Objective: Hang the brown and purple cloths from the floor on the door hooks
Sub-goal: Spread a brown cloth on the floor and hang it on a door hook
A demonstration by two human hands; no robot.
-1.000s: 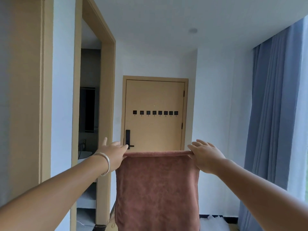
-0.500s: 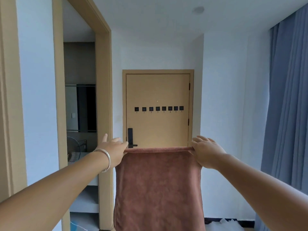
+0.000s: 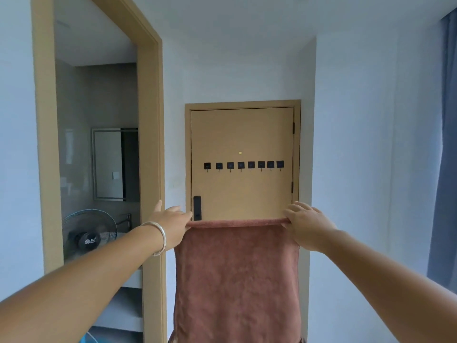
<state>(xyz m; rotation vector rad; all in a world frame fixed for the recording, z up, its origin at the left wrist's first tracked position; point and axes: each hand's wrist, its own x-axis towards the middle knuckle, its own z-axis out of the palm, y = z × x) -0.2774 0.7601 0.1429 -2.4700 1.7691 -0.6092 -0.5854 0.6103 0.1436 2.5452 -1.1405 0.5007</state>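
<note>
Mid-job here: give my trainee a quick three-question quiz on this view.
1. True or false: the brown cloth already hangs on the door hooks.
2. Which hands grip the cloth's top edge? A) left hand only B) right hand only C) both
3. Fill in: the left wrist wears a silver ____.

Key: 1 false, it is held stretched out short of the door; 2 C, one hand at each top corner; 3 bracelet.

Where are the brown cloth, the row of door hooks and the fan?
brown cloth [image 3: 237, 280]: head view, middle of the hanging panel.
door hooks [image 3: 241, 165]: head view, fourth black hook plate from the left.
fan [image 3: 89, 240]: head view, its dark centre hub.
</note>
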